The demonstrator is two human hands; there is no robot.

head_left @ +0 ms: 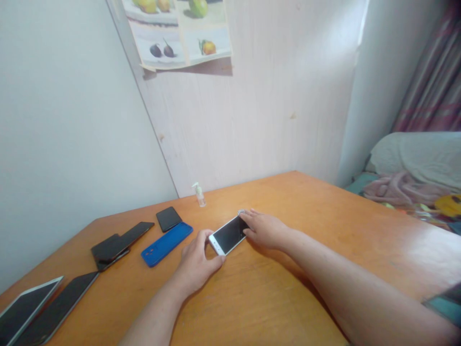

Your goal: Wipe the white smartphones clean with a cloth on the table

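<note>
A white-framed smartphone [230,235] lies tilted across the wooden table with its dark screen up. My left hand [198,259] grips its near-left end, the thumb along the lower corner and the fingers at the upper corner. Over the phone's far-right end rests my right hand [264,228], its fingers bent down around that edge. A small whitish patterned thing [240,212] shows at those fingertips; what it is cannot be made out. To the left of my left hand lie a blue phone case [166,244] and a black phone [168,219], touching or nearly so.
Several dark devices [115,247] lie overlapping on the left side of the table [306,298]. A white-framed tablet [27,307] rests on a dark one [59,312] at the lower left. A small clear pump bottle [200,196] stands near the back edge, before the wall.
</note>
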